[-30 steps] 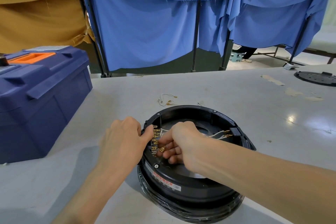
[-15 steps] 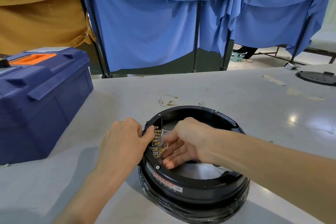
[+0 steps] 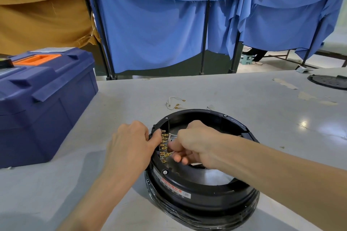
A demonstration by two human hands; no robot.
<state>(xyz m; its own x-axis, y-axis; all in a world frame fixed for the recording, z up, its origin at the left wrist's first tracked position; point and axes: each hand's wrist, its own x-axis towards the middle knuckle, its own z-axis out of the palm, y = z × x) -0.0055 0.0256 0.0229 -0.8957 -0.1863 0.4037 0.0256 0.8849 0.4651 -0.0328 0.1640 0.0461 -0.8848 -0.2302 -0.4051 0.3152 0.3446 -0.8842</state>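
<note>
Steadying: left hand (image 3: 129, 146) grips housing (image 3: 206, 195) rim.
Right hand (image 3: 195, 144): fingers, flat before, now pinch white wire (image 3: 171, 135).
Terminals (image 3: 163, 144): connection seems imminent.

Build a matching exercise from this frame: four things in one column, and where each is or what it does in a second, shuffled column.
Things
1. blue toolbox
2. loose wires
3. left hand
4. right hand

Places
A. on the table just beyond the round black housing
B. grips the housing's left rim
C. left side of the table
D. inside the housing, pinches a white wire

Pairs: 1-C, 2-A, 3-B, 4-D
</note>
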